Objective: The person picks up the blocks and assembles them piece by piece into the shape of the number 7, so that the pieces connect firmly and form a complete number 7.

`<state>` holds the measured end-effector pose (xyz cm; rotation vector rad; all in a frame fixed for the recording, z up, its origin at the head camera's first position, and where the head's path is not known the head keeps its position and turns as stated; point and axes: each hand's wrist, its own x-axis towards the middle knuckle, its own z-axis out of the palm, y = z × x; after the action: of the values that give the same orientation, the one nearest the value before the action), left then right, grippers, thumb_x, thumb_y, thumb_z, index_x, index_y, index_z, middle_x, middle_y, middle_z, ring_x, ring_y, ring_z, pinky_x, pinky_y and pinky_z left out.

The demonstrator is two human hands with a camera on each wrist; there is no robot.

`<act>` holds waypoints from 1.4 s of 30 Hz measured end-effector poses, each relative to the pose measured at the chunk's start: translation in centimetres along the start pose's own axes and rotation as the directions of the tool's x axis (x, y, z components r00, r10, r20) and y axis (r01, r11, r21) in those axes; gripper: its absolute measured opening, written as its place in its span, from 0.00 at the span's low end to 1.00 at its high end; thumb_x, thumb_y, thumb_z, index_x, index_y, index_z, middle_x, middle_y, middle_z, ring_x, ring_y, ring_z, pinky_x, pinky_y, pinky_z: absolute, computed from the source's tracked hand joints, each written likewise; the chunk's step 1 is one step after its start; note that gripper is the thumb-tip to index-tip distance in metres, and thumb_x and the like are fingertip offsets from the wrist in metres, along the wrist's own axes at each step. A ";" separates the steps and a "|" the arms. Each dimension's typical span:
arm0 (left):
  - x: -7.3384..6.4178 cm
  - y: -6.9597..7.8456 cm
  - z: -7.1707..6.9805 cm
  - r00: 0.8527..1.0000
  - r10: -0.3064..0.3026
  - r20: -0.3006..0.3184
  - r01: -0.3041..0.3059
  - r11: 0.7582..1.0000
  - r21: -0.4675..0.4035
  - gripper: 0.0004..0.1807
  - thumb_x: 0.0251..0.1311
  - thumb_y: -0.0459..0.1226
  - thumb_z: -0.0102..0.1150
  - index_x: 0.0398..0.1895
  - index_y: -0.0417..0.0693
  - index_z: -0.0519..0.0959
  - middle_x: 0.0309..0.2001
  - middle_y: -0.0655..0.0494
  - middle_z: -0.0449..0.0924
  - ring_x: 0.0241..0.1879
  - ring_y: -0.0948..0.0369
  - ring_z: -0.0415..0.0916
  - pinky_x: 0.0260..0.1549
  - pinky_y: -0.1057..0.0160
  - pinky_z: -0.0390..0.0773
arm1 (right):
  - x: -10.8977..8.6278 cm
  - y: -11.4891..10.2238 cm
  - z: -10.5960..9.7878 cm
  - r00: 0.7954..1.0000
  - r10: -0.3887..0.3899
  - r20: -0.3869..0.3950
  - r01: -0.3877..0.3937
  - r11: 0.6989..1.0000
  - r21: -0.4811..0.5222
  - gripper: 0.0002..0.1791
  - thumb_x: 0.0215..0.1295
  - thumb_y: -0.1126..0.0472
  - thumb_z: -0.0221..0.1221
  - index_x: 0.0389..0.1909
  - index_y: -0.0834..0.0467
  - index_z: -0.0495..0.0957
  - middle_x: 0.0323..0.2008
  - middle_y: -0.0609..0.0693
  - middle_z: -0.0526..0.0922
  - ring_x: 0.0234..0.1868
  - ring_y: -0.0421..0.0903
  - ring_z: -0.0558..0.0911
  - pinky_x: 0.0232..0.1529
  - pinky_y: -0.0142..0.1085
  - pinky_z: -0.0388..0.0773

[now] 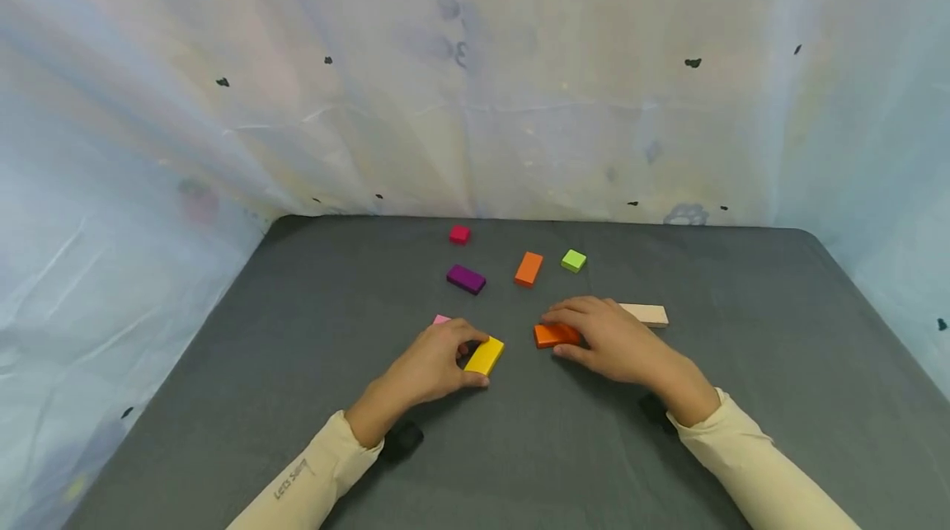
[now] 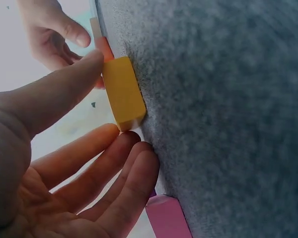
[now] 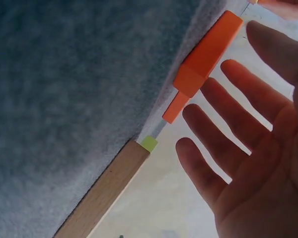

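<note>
My left hand pinches a yellow block lengthwise, thumb at its near end and a fingertip at its far end, as the left wrist view shows. The block rests on the grey cloth. A pink block lies just beyond the left hand, mostly covered by it in the head view. My right hand hovers over a dark orange block with its fingers spread and relaxed. In the right wrist view a gap shows between thumb and dark orange block. A plain wooden block lies behind the right hand.
Farther back on the grey table lie a red block, a purple block, a lighter orange block and a lime green block. Pale sheeting hangs behind the table and at both sides.
</note>
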<state>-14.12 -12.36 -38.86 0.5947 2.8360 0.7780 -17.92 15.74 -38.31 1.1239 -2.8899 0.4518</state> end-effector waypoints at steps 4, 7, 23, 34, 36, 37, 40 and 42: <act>-0.1 -0.3 -0.2 1.000 0.028 -0.009 -0.028 1.000 0.009 0.29 0.49 0.43 0.78 0.56 0.49 0.82 0.50 0.58 0.81 0.39 0.63 0.74 0.39 0.64 0.77 | 0.3 -0.1 0.0 1.000 -0.018 0.018 0.018 1.000 -0.012 0.24 0.65 0.50 0.65 0.62 0.49 0.78 0.59 0.47 0.80 0.61 0.51 0.78 0.62 0.56 0.71; -0.3 -0.6 -0.3 0.999 0.040 -0.014 -0.039 0.999 0.007 0.27 0.50 0.42 0.77 0.55 0.49 0.83 0.48 0.58 0.81 0.34 0.65 0.71 0.34 0.68 0.74 | 0.5 -0.1 0.1 0.999 -0.024 0.030 0.025 0.999 -0.027 0.24 0.65 0.52 0.66 0.62 0.49 0.78 0.59 0.47 0.81 0.60 0.49 0.79 0.63 0.55 0.70; -0.8 -0.6 0.1 0.999 0.048 -0.002 -0.048 0.998 -0.042 0.26 0.52 0.38 0.76 0.56 0.48 0.83 0.46 0.56 0.80 0.32 0.66 0.69 0.30 0.70 0.71 | 0.5 0.0 0.8 0.998 -0.046 0.035 0.047 0.998 -0.045 0.20 0.67 0.60 0.64 0.60 0.49 0.78 0.53 0.45 0.84 0.51 0.46 0.82 0.56 0.46 0.78; -1.0 -0.9 0.3 0.998 0.067 -0.004 -0.067 0.996 -0.052 0.26 0.51 0.37 0.76 0.56 0.46 0.82 0.46 0.55 0.81 0.33 0.64 0.70 0.30 0.70 0.72 | 0.3 -0.2 0.7 0.998 -0.046 0.049 0.047 0.999 -0.013 0.19 0.69 0.60 0.62 0.60 0.49 0.78 0.53 0.45 0.83 0.52 0.46 0.82 0.58 0.47 0.77; -1.1 -0.9 0.4 0.998 0.060 -0.006 -0.060 0.997 -0.056 0.26 0.51 0.37 0.76 0.56 0.47 0.83 0.46 0.56 0.81 0.33 0.64 0.70 0.30 0.70 0.71 | 0.3 -0.2 0.7 0.997 -0.050 0.053 0.050 0.999 -0.009 0.19 0.68 0.59 0.63 0.59 0.49 0.78 0.53 0.45 0.83 0.52 0.46 0.82 0.58 0.47 0.77; -1.1 -1.0 0.4 0.998 0.058 -0.008 -0.058 0.997 -0.053 0.26 0.51 0.37 0.76 0.56 0.48 0.83 0.46 0.56 0.81 0.33 0.64 0.70 0.30 0.70 0.71 | 0.3 -0.2 0.8 0.997 -0.049 0.056 0.050 0.999 -0.009 0.19 0.68 0.58 0.63 0.59 0.48 0.78 0.53 0.45 0.83 0.52 0.46 0.82 0.58 0.47 0.76; -1.0 -0.9 0.5 0.998 0.054 -0.020 -0.055 0.997 -0.048 0.25 0.51 0.37 0.76 0.55 0.48 0.83 0.45 0.57 0.81 0.33 0.64 0.70 0.30 0.70 0.71 | 0.3 -0.2 0.7 0.997 -0.043 0.068 0.043 0.999 -0.007 0.19 0.69 0.55 0.62 0.60 0.48 0.78 0.53 0.45 0.83 0.51 0.45 0.81 0.58 0.47 0.76; -0.9 -0.8 0.5 0.998 0.050 -0.026 -0.051 0.998 -0.045 0.25 0.50 0.36 0.76 0.54 0.48 0.83 0.45 0.57 0.81 0.33 0.64 0.70 0.30 0.70 0.70 | 0.3 -0.1 0.7 0.996 -0.038 0.077 0.038 0.999 -0.003 0.20 0.69 0.54 0.62 0.60 0.48 0.77 0.54 0.44 0.83 0.51 0.45 0.81 0.59 0.48 0.76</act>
<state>-13.42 -13.17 -39.70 0.6568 2.8272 0.8613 -17.95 15.29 -38.89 1.2196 -2.9271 0.4092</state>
